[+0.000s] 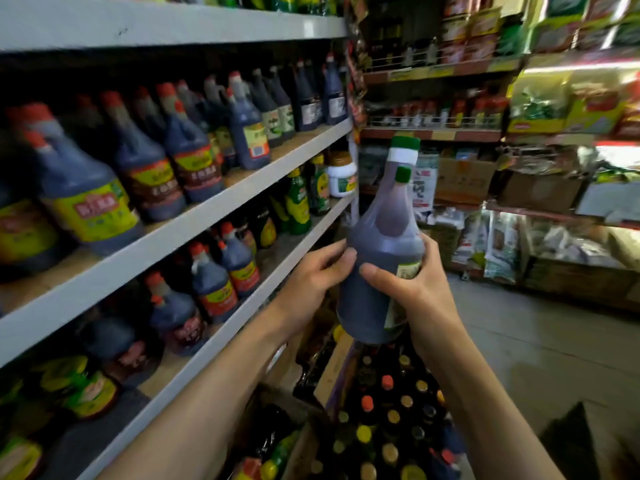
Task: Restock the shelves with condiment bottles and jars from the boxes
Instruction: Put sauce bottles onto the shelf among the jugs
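1. Head view, risk: I hold the bottle (381,244) in mid-air, just beside the shelves (221,206) and above the open box (336,370). If the smooth body slips, it likely falls onto the bottles packed below.
2. Risk: swinging it in carelessly could knock over front-row stock.
3. Grip: my left hand (311,277) and right hand (410,289) curl round its lower body, one on each side.
4. Appearance: near upright, dark contents, green cap over white collar, label partly covered.
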`<action>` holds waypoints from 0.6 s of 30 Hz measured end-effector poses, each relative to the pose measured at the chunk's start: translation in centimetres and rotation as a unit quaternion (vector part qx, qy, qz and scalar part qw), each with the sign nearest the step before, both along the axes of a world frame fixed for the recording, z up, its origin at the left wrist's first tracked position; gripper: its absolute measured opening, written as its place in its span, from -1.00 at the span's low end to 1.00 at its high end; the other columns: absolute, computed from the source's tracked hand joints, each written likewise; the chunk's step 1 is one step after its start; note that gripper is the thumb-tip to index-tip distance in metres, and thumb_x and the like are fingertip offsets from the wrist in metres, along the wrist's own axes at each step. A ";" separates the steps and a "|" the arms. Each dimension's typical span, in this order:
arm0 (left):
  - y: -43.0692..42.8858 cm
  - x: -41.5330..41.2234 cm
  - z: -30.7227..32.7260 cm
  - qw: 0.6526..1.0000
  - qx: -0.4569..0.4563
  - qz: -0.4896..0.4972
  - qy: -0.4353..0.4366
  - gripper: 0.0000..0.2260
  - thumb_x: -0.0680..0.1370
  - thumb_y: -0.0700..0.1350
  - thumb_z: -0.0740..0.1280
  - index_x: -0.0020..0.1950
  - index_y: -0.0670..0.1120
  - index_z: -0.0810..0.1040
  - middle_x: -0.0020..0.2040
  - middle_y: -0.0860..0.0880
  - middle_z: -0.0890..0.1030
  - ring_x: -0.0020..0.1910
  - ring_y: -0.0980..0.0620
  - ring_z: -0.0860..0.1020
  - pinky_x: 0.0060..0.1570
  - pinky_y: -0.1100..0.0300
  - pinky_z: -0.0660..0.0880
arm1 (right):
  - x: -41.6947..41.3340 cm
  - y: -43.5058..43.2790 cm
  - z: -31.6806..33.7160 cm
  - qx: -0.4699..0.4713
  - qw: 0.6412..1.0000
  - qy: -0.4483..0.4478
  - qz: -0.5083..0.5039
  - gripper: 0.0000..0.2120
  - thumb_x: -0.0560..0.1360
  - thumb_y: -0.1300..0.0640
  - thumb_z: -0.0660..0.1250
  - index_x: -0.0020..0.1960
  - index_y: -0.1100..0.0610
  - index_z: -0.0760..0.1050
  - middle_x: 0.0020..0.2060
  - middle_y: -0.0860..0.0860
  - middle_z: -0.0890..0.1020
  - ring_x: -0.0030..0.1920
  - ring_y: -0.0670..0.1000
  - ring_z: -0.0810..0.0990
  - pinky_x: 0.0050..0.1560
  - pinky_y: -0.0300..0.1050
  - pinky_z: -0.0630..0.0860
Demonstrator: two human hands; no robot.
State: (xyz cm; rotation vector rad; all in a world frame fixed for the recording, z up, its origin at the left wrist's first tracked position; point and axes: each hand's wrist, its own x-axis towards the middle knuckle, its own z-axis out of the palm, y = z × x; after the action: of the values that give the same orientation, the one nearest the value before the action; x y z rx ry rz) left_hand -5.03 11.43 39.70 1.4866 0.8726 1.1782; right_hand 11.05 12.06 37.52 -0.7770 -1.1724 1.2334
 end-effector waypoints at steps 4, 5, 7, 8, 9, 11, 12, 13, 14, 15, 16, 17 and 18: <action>1.1 3.9 9.3 0.998 -0.056 -0.030 -0.003 -0.77 0.62 -0.09 0.22 0.15 -0.11 0.61 0.01 0.07 0.69 0.12 0.17 0.62 0.03 0.35 0.50 | 4.3 0.4 9.4 -0.039 0.999 -0.013 -0.017 -0.24 0.21 0.08 0.62 0.33 -0.03 0.37 0.17 -0.03 0.63 0.10 -0.06 0.66 -0.07 -0.18 0.62; 1.2 4.8 11.6 0.997 -0.067 -0.038 0.009 -0.79 0.62 -0.09 0.21 0.03 -0.14 0.61 -0.15 0.06 0.64 0.01 0.23 0.63 -0.04 0.41 0.49 | 5.3 0.3 11.8 -0.050 0.998 -0.019 -0.020 -0.23 0.21 0.09 0.62 0.34 -0.02 0.37 0.17 -0.02 0.62 0.11 -0.05 0.66 -0.06 -0.16 0.62; 1.1 6.2 15.6 0.994 -0.098 -0.052 0.016 -0.85 0.62 -0.08 0.21 -0.03 -0.14 0.48 -0.04 -0.17 0.52 -0.16 0.16 0.62 -0.12 0.46 0.47 | 6.7 -0.1 16.3 -0.071 0.997 -0.031 -0.030 -0.22 0.21 0.10 0.61 0.36 -0.01 0.37 0.16 -0.05 0.63 0.10 -0.09 0.66 -0.05 -0.18 0.61; 1.1 6.8 17.2 0.992 -0.120 -0.050 0.006 -0.84 0.61 -0.06 0.23 0.03 -0.14 0.51 0.15 -0.14 0.40 -0.09 0.08 0.63 -0.06 0.43 0.48 | 7.4 -0.2 18.4 -0.078 0.995 -0.038 -0.043 -0.21 0.20 0.10 0.61 0.36 0.01 0.37 0.16 -0.06 0.63 0.10 -0.11 0.65 -0.05 -0.19 0.61; 1.2 7.4 18.7 0.989 -0.137 -0.056 -0.012 -0.79 0.59 -0.07 0.26 0.16 -0.10 0.58 0.16 -0.14 0.63 0.08 0.04 0.63 0.06 0.35 0.50 | 8.1 -0.4 20.4 -0.085 0.994 -0.043 -0.058 -0.20 0.20 0.10 0.60 0.37 0.03 0.36 0.17 -0.05 0.62 0.11 -0.11 0.65 -0.02 -0.16 0.62; 0.6 8.5 21.2 0.985 -0.146 -0.088 -0.030 -0.68 0.60 -0.10 0.29 0.36 0.06 0.51 0.34 0.01 0.57 0.34 0.04 0.51 0.24 0.22 0.46 | 9.0 -0.8 23.8 -0.113 0.990 -0.027 -0.077 -0.20 0.21 0.12 0.58 0.38 0.06 0.35 0.22 -0.01 0.60 0.15 -0.07 0.63 0.09 -0.07 0.61; 0.0 9.0 22.5 0.985 -0.137 -0.106 -0.018 -0.64 0.60 -0.11 0.32 0.38 0.14 0.47 0.35 0.11 0.56 0.36 0.10 0.49 0.25 0.25 0.46 | 9.4 -1.2 25.2 -0.126 0.988 -0.017 -0.085 -0.21 0.22 0.13 0.58 0.39 0.06 0.34 0.23 0.00 0.59 0.16 -0.07 0.63 0.12 -0.06 0.61; -0.4 9.6 23.8 0.984 -0.132 -0.116 -0.001 -0.59 0.58 -0.11 0.35 0.38 0.19 0.42 0.33 0.22 0.55 0.35 0.18 0.48 0.22 0.31 0.45 | 9.7 -1.5 26.5 -0.134 0.986 -0.014 -0.097 -0.20 0.24 0.14 0.60 0.40 0.06 0.34 0.24 0.00 0.59 0.16 -0.07 0.63 0.13 -0.06 0.60; -0.9 10.3 25.2 0.985 -0.130 -0.117 0.011 -0.52 0.55 -0.12 0.38 0.41 0.19 0.36 0.31 0.29 0.54 0.34 0.24 0.47 0.19 0.36 0.45 | 9.9 -1.8 27.8 -0.140 0.984 -0.017 -0.109 -0.20 0.25 0.14 0.62 0.40 0.06 0.33 0.24 0.00 0.58 0.15 -0.09 0.63 0.13 -0.07 0.60; -1.3 10.9 26.4 0.986 -0.128 -0.109 0.017 -0.44 0.52 -0.12 0.43 0.44 0.16 0.28 0.30 0.33 0.53 0.34 0.28 0.45 0.18 0.39 0.44 | 9.9 -2.0 29.0 -0.146 0.982 -0.023 -0.120 -0.21 0.28 0.13 0.62 0.40 0.06 0.32 0.24 -0.01 0.58 0.14 -0.12 0.62 0.12 -0.09 0.60; -1.4 11.3 27.3 0.987 -0.126 -0.099 0.020 -0.35 0.49 -0.11 0.49 0.45 0.14 0.23 0.30 0.33 0.51 0.34 0.31 0.44 0.17 0.40 0.43 | 9.8 -2.3 30.0 -0.148 0.980 -0.028 -0.131 -0.25 0.32 0.13 0.60 0.40 0.06 0.32 0.22 -0.03 0.58 0.12 -0.16 0.62 0.09 -0.15 0.60; -1.6 11.6 28.2 0.988 -0.122 -0.087 0.022 -0.30 0.43 -0.11 0.52 0.43 0.13 0.22 0.29 0.32 0.48 0.32 0.35 0.44 0.16 0.41 0.42 | 9.5 -2.5 31.0 -0.147 0.979 -0.031 -0.140 -0.27 0.34 0.12 0.59 0.40 0.06 0.31 0.21 -0.06 0.57 0.10 -0.20 0.62 0.04 -0.22 0.59; -1.8 11.8 29.0 0.991 -0.115 -0.069 0.022 -0.31 0.38 -0.12 0.52 0.39 0.14 0.25 0.28 0.29 0.47 0.28 0.38 0.45 0.14 0.41 0.42 | 9.2 -2.8 31.9 -0.150 0.978 -0.031 -0.145 -0.28 0.35 0.08 0.56 0.40 0.07 0.30 0.20 -0.07 0.57 0.09 -0.23 0.61 0.00 -0.28 0.57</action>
State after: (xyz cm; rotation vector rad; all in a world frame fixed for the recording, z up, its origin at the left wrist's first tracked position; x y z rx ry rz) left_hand 6.75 9.66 68.74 1.3655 0.8895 0.9147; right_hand 20.26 9.24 69.46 -1.1758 -0.8931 1.1576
